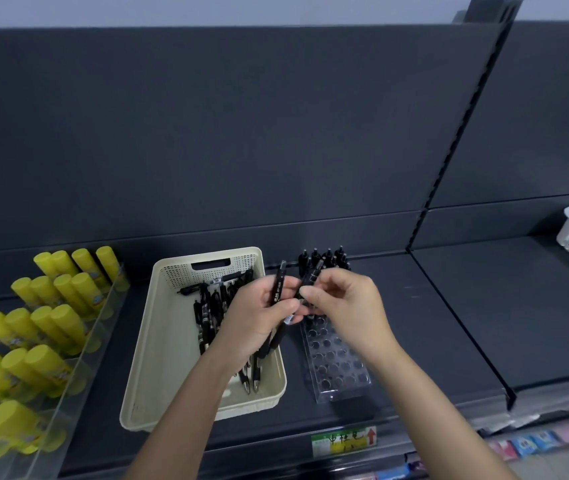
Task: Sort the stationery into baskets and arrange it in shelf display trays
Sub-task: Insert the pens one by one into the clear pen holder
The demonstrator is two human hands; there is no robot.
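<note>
Grips several black pens (280, 289) in the left hand (258, 323) over the cream basket (144, 341), pinches one pen (313, 273) in the right hand (343, 306) just above the clear display tray (340, 372) on the shelf (449, 323), with only the tray's back rows filled and most holes, plus loose basket pens, left to do.

Two bare hands are in view: the left hand (258, 317) and the right hand (348, 306). Behind each hand, a bare forearm runs back to the lower edge of the view: the left forearm (186, 410) and the right forearm (432, 403). Both forearms are slender, narrowest at the wrist, and widen away from the hand. The fingers are slim. Nail detail is too blurred to tell.
</note>
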